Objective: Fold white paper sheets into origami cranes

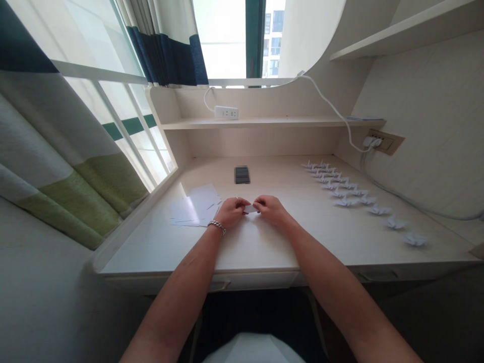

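Observation:
A small folded piece of white paper (250, 208) is pinched between my two hands, just above the middle of the desk. My left hand (231, 212), with a chain bracelet at its wrist, grips the paper's left end. On the right end, the fingers of my right hand (271, 207) are closed. The fingers cover much of the paper, so its exact shape is hard to make out. Left of my hands lie several loose white paper sheets (202, 199), overlapping. Several folded white paper cranes (347, 201) stand in rows on the right side of the desk.
A dark rectangular object (242, 175) lies beyond my hands. A power strip (226, 112) rests on the raised back shelf (264, 122). From the wall socket (383, 141) a white cable (333, 107) runs up and a grey cable (412, 201) trails along the right wall. Curtains (71, 166) hang at left.

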A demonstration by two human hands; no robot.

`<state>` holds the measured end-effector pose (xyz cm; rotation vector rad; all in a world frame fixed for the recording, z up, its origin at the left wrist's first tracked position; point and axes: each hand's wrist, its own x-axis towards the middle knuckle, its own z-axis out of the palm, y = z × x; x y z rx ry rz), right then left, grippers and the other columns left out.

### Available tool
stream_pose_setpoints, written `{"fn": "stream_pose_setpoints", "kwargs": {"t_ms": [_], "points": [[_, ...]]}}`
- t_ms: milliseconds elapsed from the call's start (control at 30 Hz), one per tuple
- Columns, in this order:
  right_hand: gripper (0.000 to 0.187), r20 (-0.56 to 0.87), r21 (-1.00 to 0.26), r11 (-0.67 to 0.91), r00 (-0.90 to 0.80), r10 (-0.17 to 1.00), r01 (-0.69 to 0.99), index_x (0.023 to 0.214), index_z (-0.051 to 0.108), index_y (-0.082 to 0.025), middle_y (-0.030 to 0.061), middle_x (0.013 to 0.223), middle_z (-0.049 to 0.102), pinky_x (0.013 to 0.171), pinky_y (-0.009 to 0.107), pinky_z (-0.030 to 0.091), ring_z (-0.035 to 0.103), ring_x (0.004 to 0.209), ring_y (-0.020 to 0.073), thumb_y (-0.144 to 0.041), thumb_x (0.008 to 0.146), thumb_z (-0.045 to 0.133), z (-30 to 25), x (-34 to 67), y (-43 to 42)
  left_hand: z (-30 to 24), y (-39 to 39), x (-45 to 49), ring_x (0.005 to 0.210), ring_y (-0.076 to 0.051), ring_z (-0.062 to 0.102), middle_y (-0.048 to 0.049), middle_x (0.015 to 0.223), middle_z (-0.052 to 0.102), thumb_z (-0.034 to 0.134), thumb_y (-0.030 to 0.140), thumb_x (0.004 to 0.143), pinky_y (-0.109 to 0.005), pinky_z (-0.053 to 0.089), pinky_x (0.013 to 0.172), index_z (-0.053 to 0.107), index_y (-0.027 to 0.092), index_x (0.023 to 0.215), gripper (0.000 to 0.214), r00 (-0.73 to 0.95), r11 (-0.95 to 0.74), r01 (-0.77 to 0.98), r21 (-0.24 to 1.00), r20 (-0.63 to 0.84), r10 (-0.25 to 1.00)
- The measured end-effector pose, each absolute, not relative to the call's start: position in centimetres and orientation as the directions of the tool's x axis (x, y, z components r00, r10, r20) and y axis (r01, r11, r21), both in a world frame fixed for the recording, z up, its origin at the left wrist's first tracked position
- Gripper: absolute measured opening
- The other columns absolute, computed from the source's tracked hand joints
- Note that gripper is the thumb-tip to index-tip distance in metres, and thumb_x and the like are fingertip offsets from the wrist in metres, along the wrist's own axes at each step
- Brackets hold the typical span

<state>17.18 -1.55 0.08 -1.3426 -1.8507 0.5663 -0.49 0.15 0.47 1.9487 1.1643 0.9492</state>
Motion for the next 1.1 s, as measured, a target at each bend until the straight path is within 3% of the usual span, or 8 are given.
{"fn": "stream_pose_setpoints", "kwargs": {"t_ms": [100, 233, 533, 900, 1100], "points": [[0.018, 0.329, -0.722, 0.344, -0.14, 0.934, 0.6, 0.072, 0.069, -0.018, 0.0027, 0.066, 0.067, 0.064, 0.027, 0.038, 0.056, 0.065, 0.0157, -0.026, 0.081, 0.056, 0.1, 17.3, -1.4, 0.1, 0.4, -0.6, 0.065, -0.016, 0.067, -0.0039, 0.076, 0.074, 0.053, 0.016, 0.074, -0.026, 0.051, 0.062, 0.074, 0.018, 0.085, 0.023, 0.327, -0.381, 0.431, 0.818, 0.252, 0.911], [0.019, 0.343, -0.712, 0.357, -0.143, 0.928, 0.605, 0.076, 0.071, -0.018, 0.0038, 0.071, 0.069, 0.065, 0.027, 0.039, 0.057, 0.067, 0.0162, -0.026, 0.082, 0.054, 0.0, 17.2, -1.5, 0.4, 0.0, -0.7, 0.067, -0.018, 0.065, -0.0037, 0.07, 0.072, 0.058, 0.027, 0.077, -0.027, 0.047, 0.064, 0.072, 0.018, 0.077, 0.017, 0.326, -0.423, 0.498, 0.757, 0.289, 0.9], [0.017, 0.359, -0.648, 0.446, -0.269, 0.894, 0.617, 0.078, 0.073, -0.017, 0.0039, 0.075, 0.072, 0.064, 0.024, 0.038, 0.059, 0.069, 0.0143, -0.023, 0.08, 0.058, 0.1, 17.1, -1.9, 1.1, -0.6, -0.6, 0.071, -0.018, 0.062, -0.0032, 0.072, 0.071, 0.059, 0.024, 0.076, -0.029, 0.045, 0.071, 0.072, 0.018, 0.079, 0.014, 0.36, -0.471, 0.614, 0.633, 0.307, 0.881], [0.018, 0.325, -0.666, 0.402, -0.241, 0.915, 0.628, 0.076, 0.073, -0.017, 0.0014, 0.07, 0.07, 0.06, 0.023, 0.037, 0.056, 0.064, 0.0131, -0.018, 0.076, 0.055, 0.2, 19.4, -1.6, 1.1, 0.1, -1.5, 0.065, -0.017, 0.06, -0.0015, 0.063, 0.068, 0.055, 0.025, 0.075, -0.028, 0.044, 0.064, 0.07, 0.018, 0.073, 0.016, 0.314, -0.413, 0.638, 0.65, 0.271, 0.91], [0.019, 0.348, -0.703, 0.402, -0.209, 0.914, 0.587, 0.092, 0.07, -0.018, 0.0038, 0.086, 0.072, 0.068, 0.024, 0.042, 0.06, 0.075, 0.0145, -0.03, 0.081, 0.059, 0.1, 18.9, -1.6, 1.1, 0.1, -1.5, 0.065, -0.017, 0.061, -0.0012, 0.061, 0.067, 0.056, 0.025, 0.074, -0.028, 0.044, 0.064, 0.07, 0.018, 0.072, 0.016, 0.315, -0.412, 0.598, 0.688, 0.271, 0.91]]}}
